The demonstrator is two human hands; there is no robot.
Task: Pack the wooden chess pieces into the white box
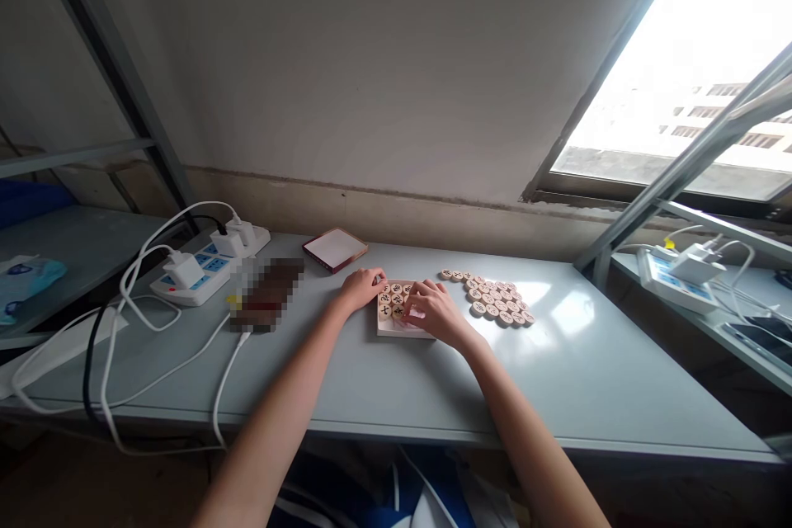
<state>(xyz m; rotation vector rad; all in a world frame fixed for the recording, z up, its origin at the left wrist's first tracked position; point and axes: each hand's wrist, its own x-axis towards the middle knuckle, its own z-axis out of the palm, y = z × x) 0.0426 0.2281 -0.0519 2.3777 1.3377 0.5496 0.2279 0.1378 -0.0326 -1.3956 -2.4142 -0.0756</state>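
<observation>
A small open box (pixel 405 332) sits on the desk with round wooden xiangqi pieces (pixel 384 311) laid in rows inside. My left hand (pixel 363 289) is closed around the box's far left corner, fingertips curled at its edge. Over the right half of the box, my right hand (pixel 438 312) reaches down with bent fingers and thumb among the pieces. Whatever lies under those fingertips is hidden. To the right of the box, more xiangqi pieces (pixel 498 297) lie face up in a close cluster, with a short row trailing toward the back left.
The box lid (pixel 335 249) lies upturned near the wall. On the left of the grey desk (pixel 384 396) are a power strip (pixel 214 264) with plugs, a blurred-out dark object (pixel 269 297) and looping white cables (pixel 133 289). Another power strip (pixel 674 276) stands beyond the right bed frame.
</observation>
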